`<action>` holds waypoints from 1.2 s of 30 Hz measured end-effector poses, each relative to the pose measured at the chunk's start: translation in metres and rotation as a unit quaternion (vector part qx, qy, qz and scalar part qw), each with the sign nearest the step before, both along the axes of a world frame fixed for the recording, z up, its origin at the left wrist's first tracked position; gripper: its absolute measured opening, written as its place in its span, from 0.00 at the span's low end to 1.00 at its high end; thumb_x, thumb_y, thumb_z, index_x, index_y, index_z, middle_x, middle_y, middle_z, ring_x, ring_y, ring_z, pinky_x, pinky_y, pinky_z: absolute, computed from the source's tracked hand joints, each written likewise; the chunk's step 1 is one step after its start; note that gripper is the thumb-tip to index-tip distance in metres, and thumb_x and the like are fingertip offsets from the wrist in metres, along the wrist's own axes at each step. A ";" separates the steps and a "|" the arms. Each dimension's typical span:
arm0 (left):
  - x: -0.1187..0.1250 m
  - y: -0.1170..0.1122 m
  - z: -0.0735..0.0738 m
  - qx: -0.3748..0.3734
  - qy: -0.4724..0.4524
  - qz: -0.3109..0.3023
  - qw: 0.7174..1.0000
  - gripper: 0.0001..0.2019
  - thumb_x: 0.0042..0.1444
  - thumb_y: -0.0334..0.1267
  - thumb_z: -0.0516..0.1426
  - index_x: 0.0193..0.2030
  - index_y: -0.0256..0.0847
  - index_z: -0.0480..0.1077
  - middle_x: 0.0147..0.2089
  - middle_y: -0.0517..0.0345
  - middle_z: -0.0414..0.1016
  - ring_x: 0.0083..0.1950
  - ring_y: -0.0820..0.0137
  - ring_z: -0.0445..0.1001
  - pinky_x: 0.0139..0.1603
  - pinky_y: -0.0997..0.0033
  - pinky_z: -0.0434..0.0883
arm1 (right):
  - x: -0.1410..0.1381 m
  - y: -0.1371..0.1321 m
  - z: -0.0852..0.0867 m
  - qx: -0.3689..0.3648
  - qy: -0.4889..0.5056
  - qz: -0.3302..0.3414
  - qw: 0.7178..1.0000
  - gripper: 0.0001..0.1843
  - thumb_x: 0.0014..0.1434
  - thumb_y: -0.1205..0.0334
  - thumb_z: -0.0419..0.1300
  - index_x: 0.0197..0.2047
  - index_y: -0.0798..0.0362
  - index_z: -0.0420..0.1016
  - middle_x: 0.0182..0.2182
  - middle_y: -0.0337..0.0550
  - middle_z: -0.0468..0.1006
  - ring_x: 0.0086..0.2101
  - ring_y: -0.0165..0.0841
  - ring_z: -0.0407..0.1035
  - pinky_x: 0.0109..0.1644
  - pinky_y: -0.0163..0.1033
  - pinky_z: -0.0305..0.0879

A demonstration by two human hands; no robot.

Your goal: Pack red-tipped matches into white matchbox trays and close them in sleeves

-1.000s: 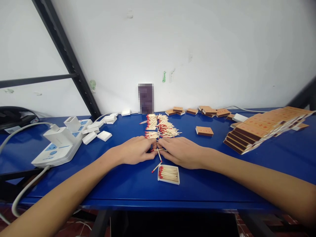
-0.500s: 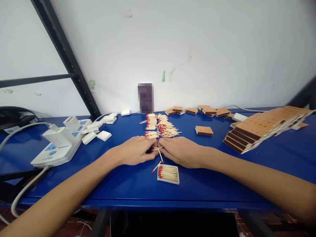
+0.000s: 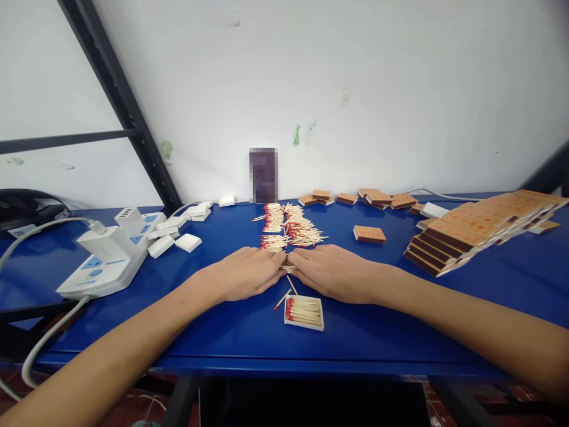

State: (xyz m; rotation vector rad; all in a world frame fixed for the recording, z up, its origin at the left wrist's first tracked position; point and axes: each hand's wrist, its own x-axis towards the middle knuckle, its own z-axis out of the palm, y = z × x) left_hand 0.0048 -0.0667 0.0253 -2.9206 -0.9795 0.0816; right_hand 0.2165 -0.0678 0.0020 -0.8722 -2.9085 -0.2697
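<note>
My left hand (image 3: 251,273) and my right hand (image 3: 326,273) meet at the middle of the blue table, both closed around a small bunch of matches (image 3: 288,268) that shows between the fingertips. Just beyond them lie loose piles of red-tipped matches (image 3: 304,228). On the near side, a white matchbox tray (image 3: 304,325) holds a layer of matches with the red heads to the left. Two single matches lie by the tray, one (image 3: 282,299) at its left and the other (image 3: 292,285) at its upper left corner. The fingers hide part of the bunch.
Orange matchboxes (image 3: 462,228) are stacked at the right, with several more along the wall and one matchbox (image 3: 369,234) nearer. White trays (image 3: 188,242) lie at the left beside a power strip (image 3: 95,279) with cables. A blurred dark rectangle (image 3: 264,175) leans on the wall.
Both hands have closed in around the matches, which now lie more gathered between the fingertips. Fewer crossed matches stick out toward the tray.
</note>
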 end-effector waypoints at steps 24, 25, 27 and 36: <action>0.007 -0.025 0.019 -0.203 -0.105 -0.067 0.971 0.11 0.63 0.44 0.56 0.34 0.39 0.66 0.25 0.65 0.66 0.26 0.75 0.64 0.27 0.74 0.57 | 0.013 -0.050 0.039 -0.342 0.131 -0.053 0.929 0.13 0.64 0.52 0.55 0.32 0.52 0.68 0.27 0.37 0.72 0.24 0.28 0.63 0.27 0.34 0.57; 0.007 -0.024 0.019 -0.216 -0.116 -0.063 0.967 0.12 0.62 0.45 0.56 0.34 0.39 0.67 0.24 0.66 0.66 0.25 0.76 0.64 0.27 0.75 0.57 | 0.013 -0.049 0.039 -0.344 0.137 -0.064 0.927 0.13 0.62 0.52 0.56 0.31 0.52 0.68 0.26 0.37 0.72 0.24 0.27 0.62 0.26 0.33 0.56; 0.007 -0.023 0.018 -0.243 -0.138 -0.053 0.959 0.12 0.61 0.47 0.57 0.35 0.39 0.69 0.23 0.67 0.64 0.23 0.77 0.63 0.26 0.75 0.56 | 0.016 -0.048 0.040 -0.342 0.142 -0.082 0.925 0.11 0.60 0.54 0.58 0.31 0.51 0.69 0.26 0.36 0.73 0.23 0.27 0.62 0.25 0.33 0.56; -0.005 -0.007 0.016 -0.194 -0.199 -0.057 0.959 0.07 0.63 0.35 0.52 0.45 0.38 0.69 0.28 0.64 0.68 0.27 0.76 0.64 0.30 0.76 0.62 | 0.019 -0.048 0.043 -0.351 0.169 -0.077 0.918 0.06 0.57 0.61 0.59 0.29 0.52 0.73 0.24 0.35 0.74 0.23 0.26 0.64 0.26 0.30 0.59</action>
